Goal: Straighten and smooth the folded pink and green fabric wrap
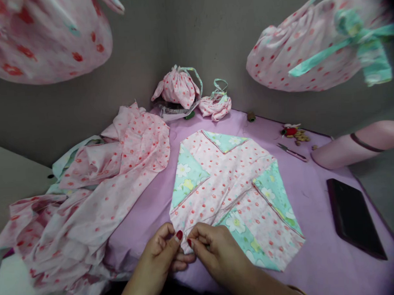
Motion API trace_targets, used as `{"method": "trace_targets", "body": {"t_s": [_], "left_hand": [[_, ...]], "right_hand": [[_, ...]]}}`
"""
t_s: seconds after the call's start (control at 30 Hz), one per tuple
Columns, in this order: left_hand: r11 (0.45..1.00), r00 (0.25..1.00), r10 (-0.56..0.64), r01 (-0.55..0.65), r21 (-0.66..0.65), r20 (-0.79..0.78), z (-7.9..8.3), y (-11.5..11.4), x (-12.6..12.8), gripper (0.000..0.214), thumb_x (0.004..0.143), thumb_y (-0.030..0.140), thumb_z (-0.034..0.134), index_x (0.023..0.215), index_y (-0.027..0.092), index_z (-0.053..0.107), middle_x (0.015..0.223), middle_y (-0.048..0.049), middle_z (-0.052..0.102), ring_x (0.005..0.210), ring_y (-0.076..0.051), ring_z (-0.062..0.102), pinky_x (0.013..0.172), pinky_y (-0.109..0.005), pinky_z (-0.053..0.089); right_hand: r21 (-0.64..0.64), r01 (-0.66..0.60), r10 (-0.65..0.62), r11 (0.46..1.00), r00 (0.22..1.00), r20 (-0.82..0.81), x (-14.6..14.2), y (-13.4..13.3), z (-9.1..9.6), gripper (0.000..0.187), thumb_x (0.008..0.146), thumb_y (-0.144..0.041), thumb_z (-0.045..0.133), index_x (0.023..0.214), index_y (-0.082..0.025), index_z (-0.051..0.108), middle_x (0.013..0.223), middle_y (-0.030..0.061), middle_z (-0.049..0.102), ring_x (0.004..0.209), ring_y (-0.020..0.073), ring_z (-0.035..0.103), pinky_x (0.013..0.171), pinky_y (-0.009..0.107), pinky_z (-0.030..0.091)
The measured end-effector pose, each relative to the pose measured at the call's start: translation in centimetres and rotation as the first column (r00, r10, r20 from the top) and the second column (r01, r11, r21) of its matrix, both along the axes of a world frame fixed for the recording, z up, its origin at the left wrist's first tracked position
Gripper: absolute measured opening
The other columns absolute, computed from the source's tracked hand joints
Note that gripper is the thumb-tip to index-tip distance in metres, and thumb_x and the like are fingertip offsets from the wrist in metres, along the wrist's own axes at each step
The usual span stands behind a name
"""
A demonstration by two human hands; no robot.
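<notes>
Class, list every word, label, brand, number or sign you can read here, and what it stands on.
None to read.
The fabric piece pinched by the left hand and right hand bears only a flower print.
The black phone has a blank face.
The drawstring pouches show no lettering.

— Lighting?
— Soft, even light is cast from above; shadows are faint.
— Sharpness?
— The hanging bag (45, 36) at ten o'clock and the tied bag (313, 51) at two are blurred, stretched.
</notes>
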State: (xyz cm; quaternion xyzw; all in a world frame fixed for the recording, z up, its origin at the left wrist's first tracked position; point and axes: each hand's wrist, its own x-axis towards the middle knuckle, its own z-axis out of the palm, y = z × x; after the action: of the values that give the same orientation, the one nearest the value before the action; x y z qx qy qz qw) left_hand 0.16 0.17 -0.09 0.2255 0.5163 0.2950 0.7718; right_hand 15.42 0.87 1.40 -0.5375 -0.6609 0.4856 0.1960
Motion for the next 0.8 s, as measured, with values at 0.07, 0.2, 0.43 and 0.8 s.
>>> {"method": "trace_targets", "body": {"t_s": [0.07,0.2,0.43,0.8], "left_hand": [[1.0,1.0,0.007,-0.007,0.013,0.005,-0.1,-0.1,0.0,0.044,0.062,0.05,0.073,0.08,0.021,0.045,0.072,0.0022,0.065,0.062,-0.015,0.068,0.051,-0.016,0.048],[1.0,0.999,0.018,-0.019,0.006,0.032,0.1,-0.2,0.1,0.044,0.06,0.048,0.076,0.078,0.02,0.047,0.07,0.0018,0.066,0.061,-0.014,0.067,0.051,-0.015,0.047],[0.995,0.994,0.085,-0.081,-0.065,0.066,0.3,0.3,0.1,0.044,0.054,0.046,0.081,0.077,0.018,0.056,0.067,0.0028,0.065,0.058,-0.013,0.067,0.048,-0.013,0.047],[0.989,0.992,0.103,-0.095,-0.111,0.068,1.0,0.3,0.0,0.046,0.048,0.043,0.084,0.075,0.018,0.057,0.068,0.0019,0.066,0.059,-0.014,0.067,0.051,-0.016,0.048]], "right_hand": [[0.001,0.008,-0.008,1.0,1.0,0.014,-0.1,0.1,0.1,0.016,0.081,-0.019,0.046,0.07,-0.017,0.058,0.056,-0.0011,0.057,0.049,0.0093,0.048,0.048,0.019,0.033],[-0.028,0.032,-0.033,0.999,0.999,-0.04,-0.3,0.0,0.0,0.014,0.081,-0.019,0.046,0.071,-0.017,0.057,0.053,-0.0026,0.053,0.047,0.0085,0.045,0.046,0.018,0.032],[-0.126,0.09,-0.116,0.988,0.968,-0.221,-0.6,-0.6,-0.6,0.015,0.084,-0.026,0.043,0.076,-0.018,0.053,0.052,-0.0052,0.045,0.044,0.0074,0.04,0.042,0.016,0.031],[0.028,0.109,-0.104,0.994,0.984,-0.147,-0.7,-1.3,-1.4,0.015,0.087,-0.024,0.04,0.08,-0.019,0.052,0.054,-0.0043,0.047,0.048,0.009,0.046,0.048,0.017,0.035]]}}
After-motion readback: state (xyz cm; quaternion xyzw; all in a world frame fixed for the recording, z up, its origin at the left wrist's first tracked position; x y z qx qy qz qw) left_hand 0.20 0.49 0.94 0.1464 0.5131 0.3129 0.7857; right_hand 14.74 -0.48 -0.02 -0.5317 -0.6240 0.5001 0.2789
